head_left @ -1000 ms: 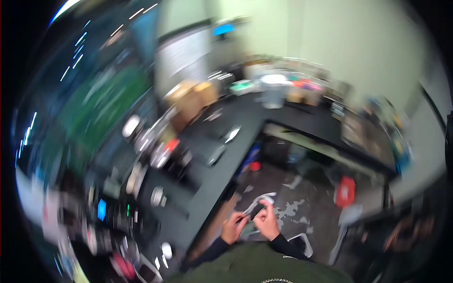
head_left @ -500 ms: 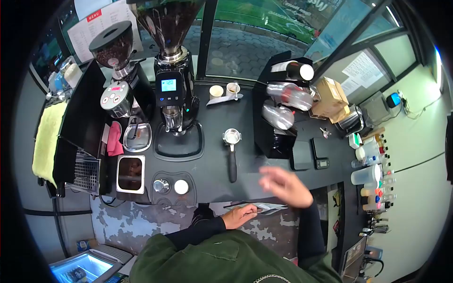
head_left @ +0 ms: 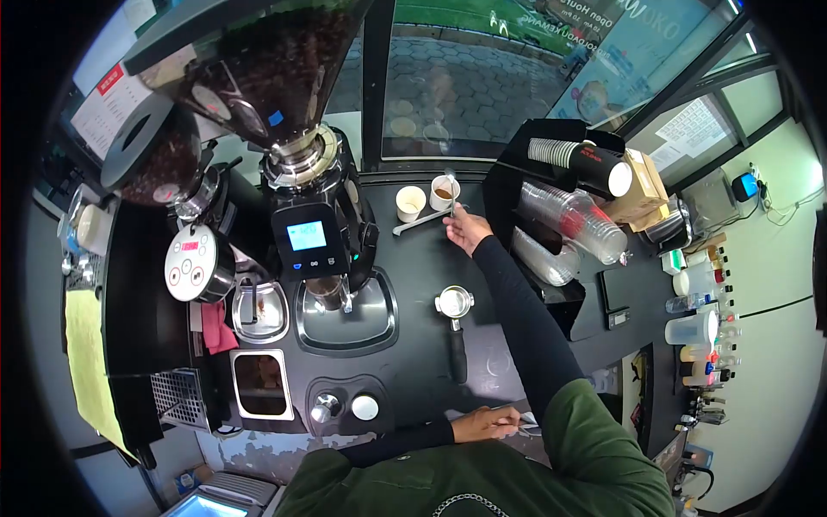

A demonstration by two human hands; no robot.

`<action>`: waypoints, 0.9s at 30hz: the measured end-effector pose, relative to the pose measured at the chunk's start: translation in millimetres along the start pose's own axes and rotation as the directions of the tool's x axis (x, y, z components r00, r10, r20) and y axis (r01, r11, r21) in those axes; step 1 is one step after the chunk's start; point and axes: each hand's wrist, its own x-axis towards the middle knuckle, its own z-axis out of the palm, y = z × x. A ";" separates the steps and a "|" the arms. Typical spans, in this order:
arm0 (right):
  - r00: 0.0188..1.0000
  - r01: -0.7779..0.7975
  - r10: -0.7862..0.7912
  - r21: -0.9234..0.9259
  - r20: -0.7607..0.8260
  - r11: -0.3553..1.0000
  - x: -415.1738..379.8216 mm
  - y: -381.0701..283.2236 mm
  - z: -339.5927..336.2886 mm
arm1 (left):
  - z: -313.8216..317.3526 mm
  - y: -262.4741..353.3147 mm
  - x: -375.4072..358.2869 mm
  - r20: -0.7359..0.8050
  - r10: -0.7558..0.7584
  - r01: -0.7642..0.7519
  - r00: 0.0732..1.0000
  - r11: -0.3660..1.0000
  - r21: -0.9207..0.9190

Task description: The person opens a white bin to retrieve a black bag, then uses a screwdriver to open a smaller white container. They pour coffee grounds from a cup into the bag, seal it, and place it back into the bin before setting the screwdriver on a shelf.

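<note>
At the back of the counter, my right hand (head_left: 467, 229) pinches the handle of a spoon (head_left: 452, 191) that stands in a paper cup (head_left: 444, 194) with brown contents. A second paper cup (head_left: 411, 202) is just left of it, and a long light utensil (head_left: 427, 221) lies in front of both. My left hand (head_left: 487, 424) is low at the counter's front edge, its fingers closed on a crumpled packet (head_left: 527, 422). Between my hands a portafilter (head_left: 454, 302) rests on the counter, handle toward me.
Two grinders (head_left: 306, 233) (head_left: 200, 263) stand at the left. Cup stacks (head_left: 573, 222) fill a black holder at the right, beside a scale (head_left: 617, 302). A metal bin (head_left: 261, 383) and a tamper (head_left: 326, 407) sit near the front edge.
My right hand has moved forward from above the counter's front to the spoon in the cup and closed on it. My left hand stays low. The view has shifted closer to the counter.
</note>
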 end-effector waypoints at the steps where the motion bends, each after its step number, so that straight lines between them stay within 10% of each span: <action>1: 1.000 0.015 -0.015 0.023 -0.006 1.000 4.2 0.5 -0.1 | 1.9 -4.5 1.8 -0.013 0.041 -0.042 0.999 0.999 -0.010; 15: 0.982 0.164 -0.103 -0.430 0.161 0.888 -25.4 14.5 39.4 | -6.6 -10.8 9.2 0.007 0.146 -0.145 0.989 0.988 -0.046; 20: 0.931 0.200 -0.364 -0.828 -0.005 0.524 -24.1 -8.9 29.7 | -10.2 -5.9 -0.4 -0.024 0.056 -0.058 0.998 0.995 -0.084; 21: 0.754 0.317 -0.656 -0.891 0.029 0.325 -9.1 -4.8 20.8 | -8.6 -9.8 -1.2 -0.019 0.058 -0.059 0.998 0.995 -0.082; 24: 0.687 0.229 -0.726 -0.951 0.007 0.207 -0.6 -27.6 29.9 | -6.2 -18.3 -5.8 -0.041 0.071 -0.073 0.997 0.996 -0.055; 27: 0.834 0.132 -0.549 -0.953 -0.042 0.274 25.6 -31.1 37.3 | -7.9 -3.0 -10.9 -0.085 0.100 -0.096 0.991 0.994 0.052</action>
